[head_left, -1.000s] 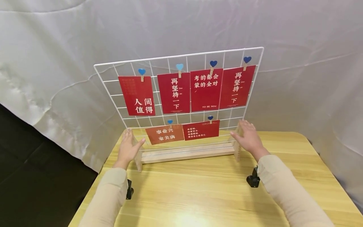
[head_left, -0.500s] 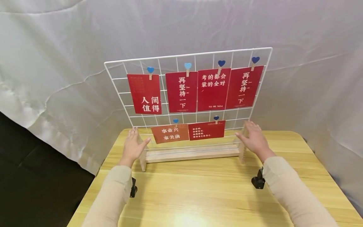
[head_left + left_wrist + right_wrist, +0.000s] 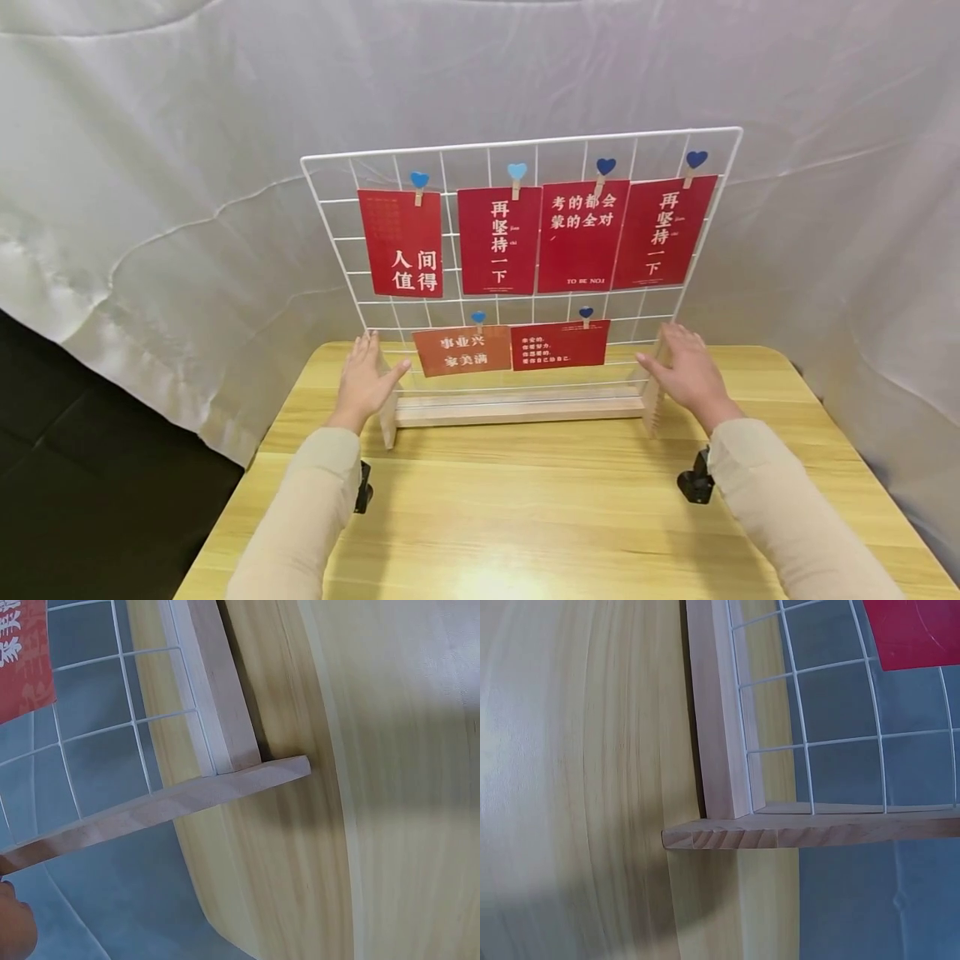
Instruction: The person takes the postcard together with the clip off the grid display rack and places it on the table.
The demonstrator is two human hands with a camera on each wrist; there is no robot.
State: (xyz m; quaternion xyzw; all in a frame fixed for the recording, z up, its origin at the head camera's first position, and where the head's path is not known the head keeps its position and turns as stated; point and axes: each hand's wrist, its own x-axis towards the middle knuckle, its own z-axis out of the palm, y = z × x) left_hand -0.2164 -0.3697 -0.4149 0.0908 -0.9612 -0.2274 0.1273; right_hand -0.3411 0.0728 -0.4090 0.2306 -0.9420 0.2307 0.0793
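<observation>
A white wire grid rack (image 3: 525,143) stands upright in a wooden base (image 3: 517,409) on the table. Along its upper part hang red cards (image 3: 401,242) with white lettering, held by clips with blue hearts (image 3: 517,171). Lower down hang an orange-red card (image 3: 465,350) and a darker red card (image 3: 560,345). My left hand (image 3: 367,379) rests at the left wooden side post (image 3: 157,808), thumb spread toward the grid. On the other side, my right hand (image 3: 690,375) lies along the right side post (image 3: 825,831), fingers extended.
The light wood table (image 3: 525,500) has a rounded far right corner. Behind it hangs a pale grey curtain (image 3: 450,75), with dark cloth (image 3: 90,467) at lower left. Black devices (image 3: 696,477) sit under both wrists.
The rack with its cards has moved to the right along the table, and its left end has shifted slightly away. Both hands have travelled with it, staying at the side posts.
</observation>
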